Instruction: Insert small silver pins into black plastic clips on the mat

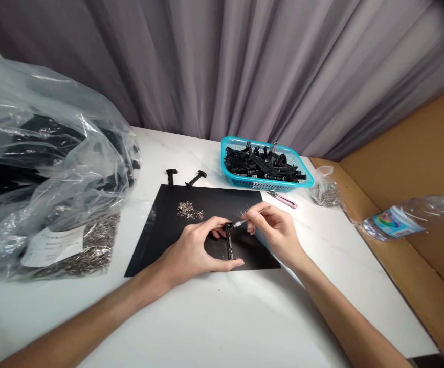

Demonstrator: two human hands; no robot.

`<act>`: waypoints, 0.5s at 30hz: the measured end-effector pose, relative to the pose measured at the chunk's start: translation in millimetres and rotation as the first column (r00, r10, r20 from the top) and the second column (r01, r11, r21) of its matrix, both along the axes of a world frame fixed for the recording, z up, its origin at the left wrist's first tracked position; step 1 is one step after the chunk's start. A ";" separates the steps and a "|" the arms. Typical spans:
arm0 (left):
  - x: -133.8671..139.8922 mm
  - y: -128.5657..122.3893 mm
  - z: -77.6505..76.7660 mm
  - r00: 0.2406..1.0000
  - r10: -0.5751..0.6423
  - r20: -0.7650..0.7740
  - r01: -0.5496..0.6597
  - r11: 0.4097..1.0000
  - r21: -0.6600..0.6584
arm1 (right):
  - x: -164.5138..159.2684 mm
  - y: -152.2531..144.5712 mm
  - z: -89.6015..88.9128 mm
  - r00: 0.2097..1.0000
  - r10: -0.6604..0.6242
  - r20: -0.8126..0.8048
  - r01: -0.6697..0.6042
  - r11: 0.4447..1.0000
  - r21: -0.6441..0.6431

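My left hand [193, 250] grips a narrow black plastic part [229, 243] upright between thumb and fingers, over a black mat [149, 245]. Pinched in my right hand [275, 227] is a thin tool with a pale tip [239, 223], which points at the top of the black part; I cannot tell whether they touch. A heap of small metal pieces [186, 209], perhaps springs or clips, lies on the mat beyond my left hand. More small metal bits [244, 210] show beside my right fingers, partly hidden.
Two black parts [171, 176] lie behind the mat. A blue basket [310, 180] holds many more. Near it are a pink-handled cutter [285, 200] and a small bag of metal pieces [325, 194]. Large clear bags [91, 153] crowd the left; a plastic bottle [398, 220] lies right by cardboard.
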State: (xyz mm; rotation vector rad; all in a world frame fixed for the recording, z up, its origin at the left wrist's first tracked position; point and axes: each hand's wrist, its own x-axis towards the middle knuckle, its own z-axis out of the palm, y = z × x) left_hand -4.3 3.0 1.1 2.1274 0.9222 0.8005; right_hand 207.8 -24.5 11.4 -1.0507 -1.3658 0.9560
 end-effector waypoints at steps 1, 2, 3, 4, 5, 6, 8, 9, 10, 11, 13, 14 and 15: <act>-0.1 -0.2 -0.2 1.000 0.000 0.003 0.000 1.000 0.007 | -1.2 0.2 -1.2 1.000 0.001 -0.002 -0.001 1.000 0.003; -0.2 -0.4 -0.3 1.000 0.002 0.006 -0.002 1.000 0.014 | -2.3 0.4 -2.2 1.000 0.001 -0.003 -0.001 1.000 0.006; -0.2 -0.8 -0.3 1.000 0.003 0.007 -0.004 1.000 0.020 | -3.2 0.5 -3.0 1.000 0.001 -0.003 -0.001 1.000 0.009; -0.2 -1.1 -0.3 1.000 0.003 0.004 -0.003 1.000 0.024 | -4.0 0.5 -3.4 1.000 0.002 -0.002 -0.002 1.000 0.009; -0.2 -1.4 -0.3 1.000 0.002 -0.001 -0.002 1.000 0.028 | -4.6 0.3 -3.6 1.000 0.003 0.001 -0.003 1.000 0.010; -0.2 -1.6 -0.2 1.000 0.000 -0.007 0.001 1.000 0.030 | -4.9 0.0 -3.7 1.000 0.003 0.006 -0.003 1.000 0.012; -0.2 -1.7 -0.2 1.000 -0.004 -0.019 0.005 0.999 0.041 | -4.8 -0.9 -3.8 1.000 0.010 0.025 -0.010 1.000 0.012; -0.3 -1.6 -0.5 1.000 -0.005 -0.022 0.007 0.999 0.049 | -4.5 -1.5 -3.8 0.999 0.014 0.036 -0.014 1.000 0.014; -0.4 -1.4 -0.9 1.000 -0.007 -0.019 0.008 0.998 0.057 | -4.2 -2.2 -4.0 0.999 0.017 0.048 -0.017 1.000 0.017; -0.5 -1.2 -1.5 1.000 -0.008 -0.011 0.009 0.998 0.063 | -3.9 -2.8 -4.2 0.998 0.019 0.058 -0.020 1.000 0.023; -0.6 -0.6 -2.9 1.000 -0.013 0.013 0.012 0.998 0.066 | -3.4 -3.8 -4.6 0.997 0.023 0.073 -0.027 0.999 0.044; -0.7 -0.3 -3.4 1.000 -0.015 0.023 0.013 0.998 0.062 | -3.4 -4.3 -4.9 0.996 0.025 0.080 -0.030 0.998 0.057; -0.6 -0.1 -3.7 0.999 -0.016 0.032 0.014 0.998 0.058 | -3.4 -4.7 -5.2 0.996 0.028 0.087 -0.034 0.997 0.071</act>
